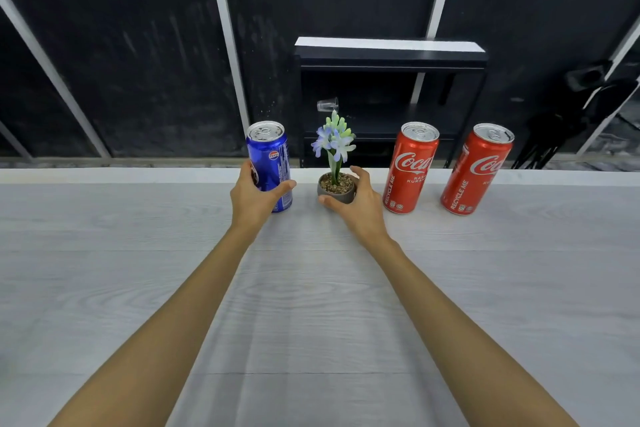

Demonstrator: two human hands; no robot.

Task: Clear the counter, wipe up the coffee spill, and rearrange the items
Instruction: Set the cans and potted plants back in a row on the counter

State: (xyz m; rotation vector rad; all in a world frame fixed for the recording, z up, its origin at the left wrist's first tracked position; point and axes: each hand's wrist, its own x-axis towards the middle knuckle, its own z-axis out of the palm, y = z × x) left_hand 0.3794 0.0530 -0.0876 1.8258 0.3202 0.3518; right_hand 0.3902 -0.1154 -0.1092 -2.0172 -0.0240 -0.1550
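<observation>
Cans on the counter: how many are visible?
3. The blue Pepsi can stands leftmost, gripped by the left hand; one red Coca-Cola can stands right of the flower pot, the other red can farthest right. None seems hidden.

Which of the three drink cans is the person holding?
The blue Pepsi can, leftmost in the row: the left hand grips it. The two red Coca-Cola cans stand untouched, right of the flower pot that the right hand holds.

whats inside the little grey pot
Brown pebbles fill the pot, with a blue flower rising from them. Whatever lies under the pebbles is covered. The right hand grips the pot.
</observation>
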